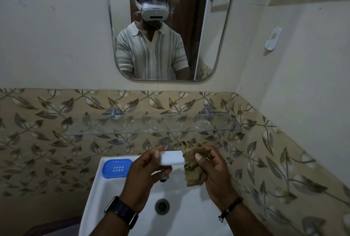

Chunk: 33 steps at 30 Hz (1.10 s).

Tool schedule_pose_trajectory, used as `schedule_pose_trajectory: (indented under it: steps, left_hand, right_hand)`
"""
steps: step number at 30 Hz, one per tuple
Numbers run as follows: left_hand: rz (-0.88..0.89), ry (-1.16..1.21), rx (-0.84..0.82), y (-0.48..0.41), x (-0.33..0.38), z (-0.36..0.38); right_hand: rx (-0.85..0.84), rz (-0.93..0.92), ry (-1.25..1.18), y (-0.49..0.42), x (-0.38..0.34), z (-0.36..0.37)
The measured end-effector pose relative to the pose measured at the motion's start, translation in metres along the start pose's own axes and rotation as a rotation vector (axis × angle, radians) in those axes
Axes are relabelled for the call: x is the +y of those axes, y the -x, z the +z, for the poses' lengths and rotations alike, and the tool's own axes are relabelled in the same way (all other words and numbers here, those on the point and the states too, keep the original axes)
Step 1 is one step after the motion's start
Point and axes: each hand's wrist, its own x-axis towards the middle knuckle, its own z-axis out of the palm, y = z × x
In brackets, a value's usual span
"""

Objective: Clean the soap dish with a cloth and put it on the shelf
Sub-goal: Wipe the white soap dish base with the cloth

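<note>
Over the white sink (103, 190), my left hand (145, 173) grips a white oblong soap dish (171, 157) by its left end. My right hand (213, 165) holds a crumpled brown-green cloth (191, 161) pressed against the dish's right end. A blue perforated tray (116, 167), which looks like the dish's insert, lies on the sink's back left rim. The glass shelf (113, 128) hangs on the wall just above both hands.
A crumpled clear wrapper (201, 124) lies on the shelf's right part. The tap (163, 143) is partly hidden behind my hands, and the drain (162, 206) shows below them. A mirror (208, 27) hangs above the shelf. The side wall with a white hook (272, 40) is close on the right.
</note>
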Motion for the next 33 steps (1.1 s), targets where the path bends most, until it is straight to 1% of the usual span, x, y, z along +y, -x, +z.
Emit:
schedule_pose_trajectory:
  steps: [4,7,9,13,16,19,22,26,33]
  left_hand:
    - [-0.126,0.182,0.072,-0.001,0.003,0.002]
    - [-0.171,0.253,0.083,0.0,0.007,-0.002]
    - [-0.174,0.269,0.082,0.0,0.007,-0.004]
    - [-0.14,0.275,0.073,0.002,0.003,-0.009]
    - [-0.105,0.254,0.059,0.003,0.001,-0.013]
    - [-0.082,0.286,0.074,0.003,-0.001,-0.021]
    - [-0.083,0.288,0.08,0.002,-0.002,-0.03]
    - [-0.108,0.269,0.069,0.005,-0.003,-0.038]
    - [-0.12,0.219,0.034,0.01,-0.011,-0.043]
  right_hand:
    - [-0.015,-0.092,0.091,0.002,0.004,0.0]
    - [0.009,-0.109,0.138,0.005,0.006,0.0]
    - [0.052,-0.117,0.199,0.006,0.008,0.001]
    - [0.212,-0.149,0.357,0.005,0.015,0.002]
    - [0.277,-0.141,0.405,0.005,0.02,0.004]
    - [0.351,-0.118,0.401,0.005,0.027,0.003]
    - [0.457,-0.007,0.318,0.002,0.034,-0.001]
    - [0.514,0.133,0.217,-0.004,0.045,-0.008]
    - [0.626,0.171,0.202,-0.029,0.057,-0.022]
